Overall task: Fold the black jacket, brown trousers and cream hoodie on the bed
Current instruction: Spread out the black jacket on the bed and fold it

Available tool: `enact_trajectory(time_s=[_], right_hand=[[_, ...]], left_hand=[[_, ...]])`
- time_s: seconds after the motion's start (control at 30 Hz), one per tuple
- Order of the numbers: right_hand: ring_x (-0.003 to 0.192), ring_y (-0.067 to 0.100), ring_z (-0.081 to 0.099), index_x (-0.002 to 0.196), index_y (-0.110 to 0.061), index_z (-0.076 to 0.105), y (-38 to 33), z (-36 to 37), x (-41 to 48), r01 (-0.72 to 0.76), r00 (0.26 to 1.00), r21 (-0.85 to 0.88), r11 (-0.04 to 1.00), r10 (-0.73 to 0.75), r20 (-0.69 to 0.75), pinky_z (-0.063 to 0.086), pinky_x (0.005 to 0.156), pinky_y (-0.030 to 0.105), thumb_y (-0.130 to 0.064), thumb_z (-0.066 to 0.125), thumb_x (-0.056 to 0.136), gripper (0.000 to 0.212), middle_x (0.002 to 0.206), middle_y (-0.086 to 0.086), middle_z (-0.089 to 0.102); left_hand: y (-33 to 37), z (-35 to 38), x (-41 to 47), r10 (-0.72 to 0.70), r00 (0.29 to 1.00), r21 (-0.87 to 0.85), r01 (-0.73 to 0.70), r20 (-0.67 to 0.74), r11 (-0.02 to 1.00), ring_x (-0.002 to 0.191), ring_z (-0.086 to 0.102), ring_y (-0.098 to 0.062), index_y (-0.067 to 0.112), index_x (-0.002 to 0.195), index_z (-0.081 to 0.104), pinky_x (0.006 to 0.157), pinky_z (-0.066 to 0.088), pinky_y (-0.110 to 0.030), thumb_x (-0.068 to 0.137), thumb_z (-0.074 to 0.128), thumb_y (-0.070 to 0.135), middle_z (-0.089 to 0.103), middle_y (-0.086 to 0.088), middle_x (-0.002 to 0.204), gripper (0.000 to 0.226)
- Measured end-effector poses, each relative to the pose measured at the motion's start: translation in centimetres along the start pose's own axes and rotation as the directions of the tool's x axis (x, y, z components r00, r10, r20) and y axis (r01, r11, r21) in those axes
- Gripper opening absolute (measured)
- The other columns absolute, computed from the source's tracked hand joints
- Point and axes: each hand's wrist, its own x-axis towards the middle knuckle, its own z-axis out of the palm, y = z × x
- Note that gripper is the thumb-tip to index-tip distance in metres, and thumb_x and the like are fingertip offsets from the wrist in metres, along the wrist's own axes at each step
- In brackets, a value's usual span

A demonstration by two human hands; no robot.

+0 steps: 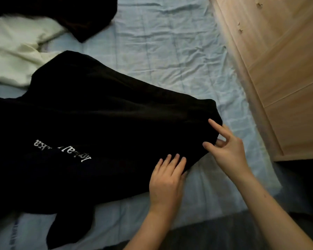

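The soft black fabric jacket with white lettering (98, 123) lies spread across the pale blue sheeted bed (170, 51). The left hand (167, 179) presses flat, fingers (175, 163) together, likely pinning the hem. Just beyond, the right hand (226, 145) pinches the corner, two fingers spread, probably to straighten it. Far past the fingers lie the cream hoodie (13, 51) and dark trousers (76, 13). No containers show.

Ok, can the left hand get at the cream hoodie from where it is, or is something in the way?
Probably yes, with a long reach. The left hand lies flat on the black jacket near its right end; the cream hoodie lies at the far left, mostly exposed, one edge under the jacket. Nothing stands between them.
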Motion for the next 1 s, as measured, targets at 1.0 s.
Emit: enact_trajectory(time_s=[1.0], right_hand=[[0.143, 0.024, 0.03, 0.144, -0.023, 0.05, -2.8, 11.6, 13.5, 0.367, 0.922, -0.515, 0.775, -0.231, 0.31, 0.025, 0.119, 0.044, -0.031, 0.05, 0.089, 0.056, 0.151, 0.004, 0.041]], left_hand=[[-18.8, -10.9, 18.2, -0.076, 0.997, 0.149, 0.079, -0.026, 0.986, 0.131, 0.046, -0.037, 0.006, 0.139, 0.052, 0.112, 0.034, -0.049, 0.095, 0.059, 0.018, 0.051, -0.019, 0.141, 0.046]])
